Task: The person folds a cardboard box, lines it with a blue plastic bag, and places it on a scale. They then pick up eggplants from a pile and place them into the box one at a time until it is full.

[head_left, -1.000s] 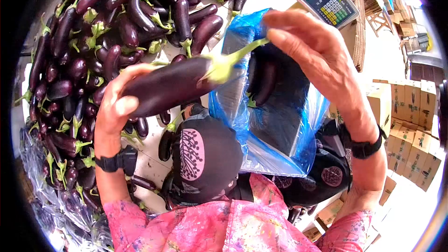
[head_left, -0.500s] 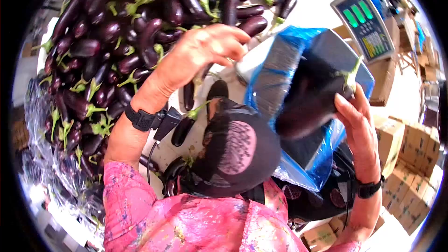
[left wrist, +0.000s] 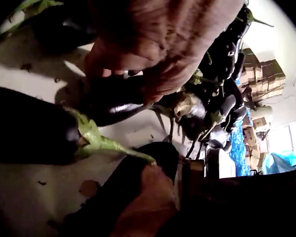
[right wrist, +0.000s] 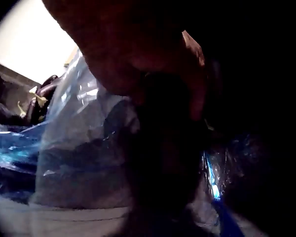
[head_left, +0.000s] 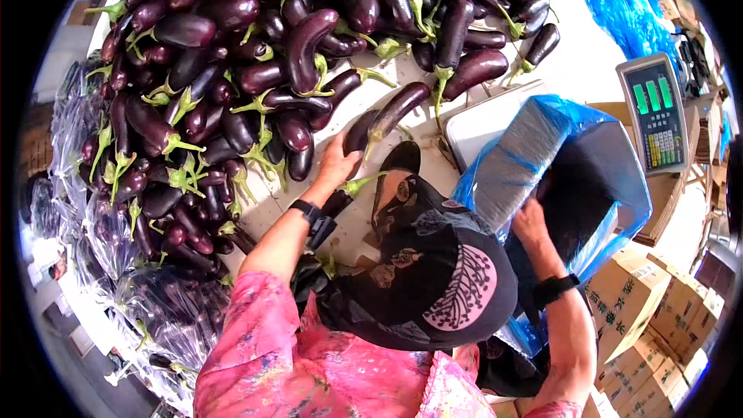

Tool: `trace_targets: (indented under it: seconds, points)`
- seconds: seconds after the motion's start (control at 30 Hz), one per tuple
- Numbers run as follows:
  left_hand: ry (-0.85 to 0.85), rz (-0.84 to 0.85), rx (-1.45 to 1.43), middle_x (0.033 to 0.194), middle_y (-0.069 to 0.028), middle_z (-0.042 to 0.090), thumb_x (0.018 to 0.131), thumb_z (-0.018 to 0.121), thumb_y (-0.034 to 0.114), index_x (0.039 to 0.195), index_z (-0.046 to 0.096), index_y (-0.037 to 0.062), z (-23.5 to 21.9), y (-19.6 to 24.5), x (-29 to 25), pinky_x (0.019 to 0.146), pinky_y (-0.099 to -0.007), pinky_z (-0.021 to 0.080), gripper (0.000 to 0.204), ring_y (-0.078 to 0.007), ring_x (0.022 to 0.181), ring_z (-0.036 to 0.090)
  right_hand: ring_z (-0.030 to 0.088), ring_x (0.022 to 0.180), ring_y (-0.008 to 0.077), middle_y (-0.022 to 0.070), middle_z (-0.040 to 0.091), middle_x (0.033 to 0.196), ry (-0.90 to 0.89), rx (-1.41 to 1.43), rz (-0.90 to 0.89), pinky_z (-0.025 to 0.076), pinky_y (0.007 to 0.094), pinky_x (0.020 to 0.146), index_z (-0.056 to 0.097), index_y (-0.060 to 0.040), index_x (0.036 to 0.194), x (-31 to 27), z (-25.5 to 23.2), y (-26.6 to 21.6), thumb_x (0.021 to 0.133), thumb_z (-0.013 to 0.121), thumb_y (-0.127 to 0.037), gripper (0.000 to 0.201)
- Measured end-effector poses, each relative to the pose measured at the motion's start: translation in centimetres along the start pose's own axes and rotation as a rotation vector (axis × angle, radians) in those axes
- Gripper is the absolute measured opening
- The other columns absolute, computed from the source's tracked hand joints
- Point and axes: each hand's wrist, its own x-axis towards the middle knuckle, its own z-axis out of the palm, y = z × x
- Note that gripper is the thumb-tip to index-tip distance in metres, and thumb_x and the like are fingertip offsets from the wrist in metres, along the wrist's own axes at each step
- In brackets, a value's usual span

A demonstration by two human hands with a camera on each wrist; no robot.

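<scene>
At the near edge of the eggplant pile, my left hand (head_left: 335, 164) grips a dark eggplant (head_left: 358, 133). The left wrist view shows the fingers curled over that eggplant (left wrist: 111, 101), with a second eggplant (left wrist: 34, 126) and its green stem beside it. My right hand (head_left: 531, 226) reaches down inside a box lined with a blue plastic bag (head_left: 507, 178). Deep shadow fills the right wrist view, where the fingers bend round a dark, long eggplant (right wrist: 165, 133) that points down along the clear bag wall. Most of the box's inside is hidden in the dark.
A large heap of eggplants (head_left: 232, 77) covers the left and far side of the pale surface. Right of the box stands a scale display (head_left: 654, 112). Blue plastic sheeting (head_left: 619, 4) lies behind, and stacked cardboard boxes (head_left: 631, 294) stand at the lower right.
An eggplant passed from the left hand to the right, which lowered it into the lined box. The left hand moved to the pile and took hold of another eggplant. The head view shifted left.
</scene>
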Motion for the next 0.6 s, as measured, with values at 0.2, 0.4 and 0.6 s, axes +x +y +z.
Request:
trace_targets:
  seconds: [0.2,0.4,0.6]
  points:
    - [0.060,-0.058,-0.077,0.124,-0.0268,0.061,0.075,0.076,0.031,0.135,0.053,0.0014,1.9,-1.8,1.3,0.099,-0.0476,0.048,0.071,-0.0433,0.116,0.058,0.067,0.100,0.0427,0.0212,0.070,0.109,-0.152,-0.231,-0.328,0.056,0.0470,0.083,0.063,-0.0023,0.119,-0.3,0.9,1.5,0.090,0.059,-0.018,0.034]
    - [0.350,0.502,0.235,0.133,-0.0265,0.049,0.092,0.060,0.014,0.137,0.045,-0.0051,-2.4,7.0,2.4,0.105,-0.0481,0.041,0.051,-0.0431,0.126,0.046,0.067,0.100,0.0399,0.0185,0.070,0.111,-0.207,-0.389,-0.364,0.056,0.0452,0.085,0.065,-0.0053,0.120,-0.8,-0.1,-1.3,0.088,0.058,-0.012,0.034]
    - [0.072,0.073,0.739,0.132,-0.0267,0.052,0.090,0.052,0.004,0.138,0.044,-0.0033,-2.9,8.5,12.7,0.102,-0.0540,0.045,0.049,-0.0412,0.121,0.053,0.065,0.095,0.0519,0.0305,0.068,0.099,-0.170,-0.171,-0.067,0.053,0.0553,0.081,0.039,-0.0003,0.132,-1.5,1.0,0.9,0.090,0.059,-0.013,0.048]
